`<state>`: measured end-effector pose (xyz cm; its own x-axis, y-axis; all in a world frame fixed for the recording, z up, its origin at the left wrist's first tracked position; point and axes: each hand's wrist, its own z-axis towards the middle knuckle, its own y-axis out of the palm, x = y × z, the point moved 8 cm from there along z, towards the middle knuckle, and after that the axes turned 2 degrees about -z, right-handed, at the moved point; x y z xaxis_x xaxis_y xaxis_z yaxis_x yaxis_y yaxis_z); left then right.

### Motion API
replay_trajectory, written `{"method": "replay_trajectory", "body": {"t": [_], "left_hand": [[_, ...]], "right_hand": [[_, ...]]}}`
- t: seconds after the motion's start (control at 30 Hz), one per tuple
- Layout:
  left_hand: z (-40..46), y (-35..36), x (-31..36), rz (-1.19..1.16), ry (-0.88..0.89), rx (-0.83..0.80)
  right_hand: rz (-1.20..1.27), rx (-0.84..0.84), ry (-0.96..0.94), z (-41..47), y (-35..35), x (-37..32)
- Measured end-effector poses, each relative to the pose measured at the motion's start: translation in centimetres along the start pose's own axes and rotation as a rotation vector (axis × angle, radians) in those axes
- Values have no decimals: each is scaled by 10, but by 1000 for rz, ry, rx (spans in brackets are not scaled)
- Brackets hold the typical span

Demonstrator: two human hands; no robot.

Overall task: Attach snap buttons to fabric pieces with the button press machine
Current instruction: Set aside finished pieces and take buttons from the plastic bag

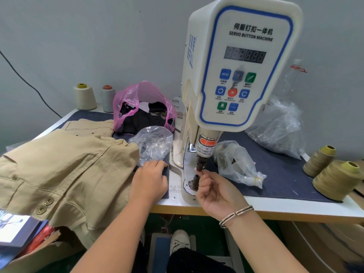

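Note:
The white servo button machine stands at the table's middle, its dark upper die hanging over the lower die on a round base. My right hand reaches up to the upper die's tip, thumb and forefinger pinching there; whether a snap part sits between them is hidden. My left hand rests flat with relaxed fingers on the table beside the tan garment. Two brass snap buttons show on the garment's lower edge. A clear bag of snap parts lies just beyond my left hand.
A second clear bag of parts and a larger one lie right of the machine. A pink bag of dark cloth sits behind. Thread cones stand at back left and at the right edge. A foot pedal is under the table.

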<state>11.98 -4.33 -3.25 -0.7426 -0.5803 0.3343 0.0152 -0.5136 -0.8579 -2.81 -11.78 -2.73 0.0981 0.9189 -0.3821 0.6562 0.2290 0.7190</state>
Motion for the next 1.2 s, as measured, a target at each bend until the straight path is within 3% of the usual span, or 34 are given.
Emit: {"method": "replay_trajectory", "body": {"t": [0.43,0.57,0.77,0.93,1.07,1.2], "left_hand": [[2,0,0,-12,11,11],[3,-3,4,1,58,37],[15,-30,6,-184,188,167],[57,-49,-6,-124,265,191],[107,-55,-35,-122,103,204],[153,-33,-74,-175,-193,23]], "right_hand": [[-98,-51,-8,-6,12,-2],[-510,54,-258,8,-18,-34],[-960,229,-621,31,-35,-88],[-1260,208,-770,37,-34,-84],[-1400,207,-833,39,-34,-77],[-1423,266,-876,42,-35,-80]]}}
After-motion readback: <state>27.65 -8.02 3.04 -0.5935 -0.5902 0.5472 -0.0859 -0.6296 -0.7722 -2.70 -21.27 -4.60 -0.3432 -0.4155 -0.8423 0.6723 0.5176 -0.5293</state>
